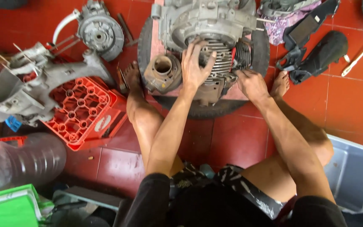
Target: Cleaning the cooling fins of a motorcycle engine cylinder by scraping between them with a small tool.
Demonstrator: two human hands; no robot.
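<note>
Nearest the head camera are the person's dark shorts (232, 201) and bent bare legs, knees spread to either side of a small engine (206, 25) that sits on a tyre (198, 110) on the red tiled floor (232, 138). Taking that engine as the landmark, its finned cylinder (222, 59) juts out of the near side toward the person, long axis running from the grey casing back toward the body. Spread flat over the top of the fins is the left hand (196, 63), fingers (190, 47) splayed and pressing rather than clenched. At the near right corner of the cylinder sits the right hand (252, 84); its fingers seem curled against the fins, though I cannot tell whether they pinch anything. Both hands touch the cylinder, the left more squarely on it. Just left of the cylinder sits a round brown sleeve (163, 66). Well left of the engine a second grey casing (26, 86) rests on a red crate (82, 111); to the near right stands a grey tub (351, 172).
</note>
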